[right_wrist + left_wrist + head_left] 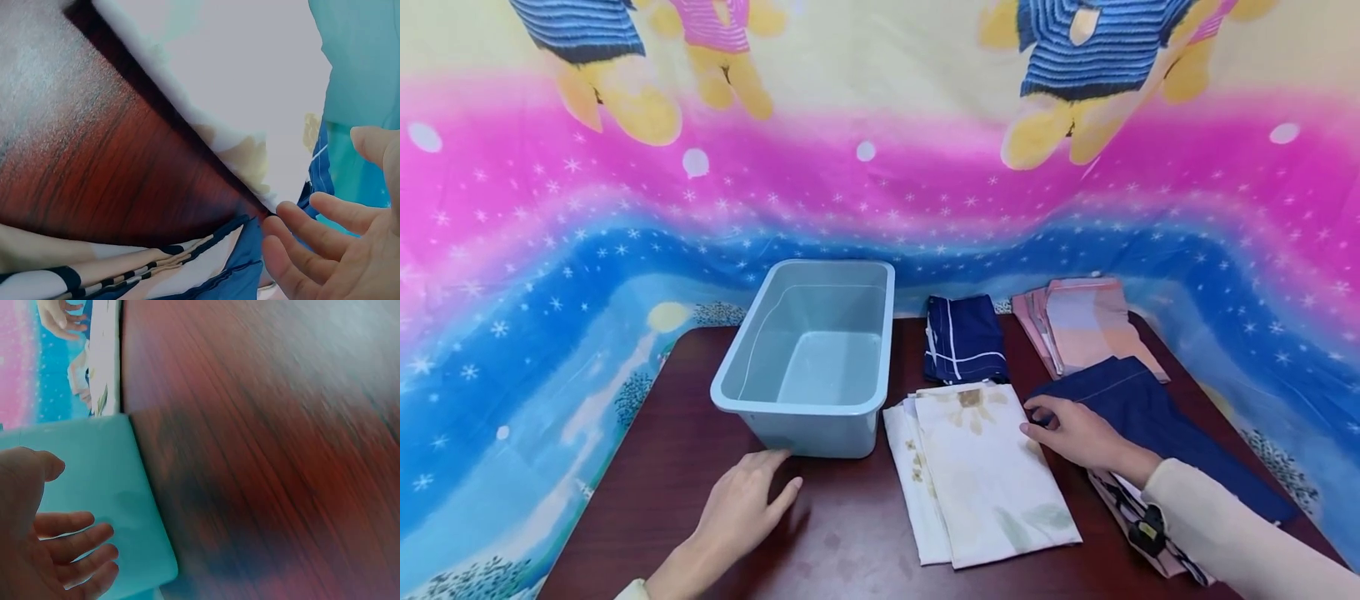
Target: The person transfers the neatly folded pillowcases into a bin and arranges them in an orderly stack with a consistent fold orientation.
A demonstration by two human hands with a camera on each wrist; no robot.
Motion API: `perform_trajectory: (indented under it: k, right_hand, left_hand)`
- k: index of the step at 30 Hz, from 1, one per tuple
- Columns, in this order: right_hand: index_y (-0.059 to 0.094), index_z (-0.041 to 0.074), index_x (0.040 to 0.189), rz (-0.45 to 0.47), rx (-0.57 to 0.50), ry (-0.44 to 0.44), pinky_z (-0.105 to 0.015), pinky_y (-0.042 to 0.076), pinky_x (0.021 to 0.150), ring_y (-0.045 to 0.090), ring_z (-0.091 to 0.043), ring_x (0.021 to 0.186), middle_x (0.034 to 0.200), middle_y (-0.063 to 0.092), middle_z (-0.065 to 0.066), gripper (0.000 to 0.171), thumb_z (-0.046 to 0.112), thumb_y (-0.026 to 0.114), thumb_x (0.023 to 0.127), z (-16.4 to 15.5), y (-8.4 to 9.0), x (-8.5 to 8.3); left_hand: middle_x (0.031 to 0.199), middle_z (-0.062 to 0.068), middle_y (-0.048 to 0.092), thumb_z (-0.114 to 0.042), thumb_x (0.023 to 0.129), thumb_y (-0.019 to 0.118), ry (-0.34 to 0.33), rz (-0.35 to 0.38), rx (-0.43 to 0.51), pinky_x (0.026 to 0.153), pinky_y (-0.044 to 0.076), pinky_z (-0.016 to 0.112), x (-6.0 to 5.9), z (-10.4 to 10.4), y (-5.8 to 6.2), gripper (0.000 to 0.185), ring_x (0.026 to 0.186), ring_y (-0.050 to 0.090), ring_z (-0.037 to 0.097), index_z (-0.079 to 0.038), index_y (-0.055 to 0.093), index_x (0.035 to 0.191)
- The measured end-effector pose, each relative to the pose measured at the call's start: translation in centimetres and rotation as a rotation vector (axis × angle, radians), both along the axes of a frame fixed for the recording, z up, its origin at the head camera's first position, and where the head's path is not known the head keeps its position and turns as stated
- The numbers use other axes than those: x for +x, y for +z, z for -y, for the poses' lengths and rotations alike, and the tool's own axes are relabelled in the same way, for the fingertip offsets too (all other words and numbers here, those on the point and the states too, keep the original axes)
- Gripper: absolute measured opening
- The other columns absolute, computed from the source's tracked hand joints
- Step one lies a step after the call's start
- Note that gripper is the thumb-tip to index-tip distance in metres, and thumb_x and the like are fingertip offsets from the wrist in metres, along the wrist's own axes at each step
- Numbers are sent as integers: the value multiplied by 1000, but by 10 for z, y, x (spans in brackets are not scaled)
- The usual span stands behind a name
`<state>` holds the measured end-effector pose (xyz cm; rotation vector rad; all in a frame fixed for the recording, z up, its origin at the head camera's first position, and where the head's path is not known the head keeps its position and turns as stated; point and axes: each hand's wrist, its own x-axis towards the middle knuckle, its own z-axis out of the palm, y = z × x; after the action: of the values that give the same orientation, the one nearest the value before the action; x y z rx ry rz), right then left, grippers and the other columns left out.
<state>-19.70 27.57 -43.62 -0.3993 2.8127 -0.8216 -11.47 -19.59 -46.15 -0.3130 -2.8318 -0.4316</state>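
On a dark table point(647, 467), the left hand point(733, 504) is held near the close end of a blue basin point(808, 433), its fingers loosely bent and slightly spread; whether the basin is touched cannot be told. Right of the basin, a white cloth point(996, 483) is laid folded. By its right edge the right hand point(1082, 435) is held, fingers spread and gently curved, beside a large navy cloth point(1172, 425). Farther back, a small navy cloth point(966, 337) and a pink cloth point(1086, 321) are placed.
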Motion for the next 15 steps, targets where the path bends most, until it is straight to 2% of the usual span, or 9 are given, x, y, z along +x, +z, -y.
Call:
perform_trajectory:
  k: [3, 7, 15]
  right_hand:
    - [58, 0, 135, 21, -35, 21, -34, 55, 68, 68, -20, 91, 115, 70, -17, 53, 38, 64, 99, -1, 1, -2]
    - [57, -4, 134, 60, -63, 39, -37, 57, 71, 70, -23, 91, 110, 71, -16, 51, 34, 63, 100, -2, 3, -4]
    - [57, -6, 134, 111, -79, 53, -41, 58, 78, 69, -31, 104, 114, 70, -19, 51, 33, 61, 101, -4, -2, -9]
  left_hand:
    - [120, 8, 73, -34, 91, 73, -3, 63, 28, 94, 54, 47, -1, -8, 1, 39, 114, 67, 26, -9, 71, 121]
    - [122, 7, 73, -33, 93, 71, -15, 139, 74, 95, 54, 47, -2, -22, 1, 38, 117, 66, 25, -10, 71, 123]
    - [122, 4, 73, -33, 94, 70, -66, 222, 139, 95, 54, 46, -5, -45, -3, 38, 116, 66, 23, -11, 70, 126]
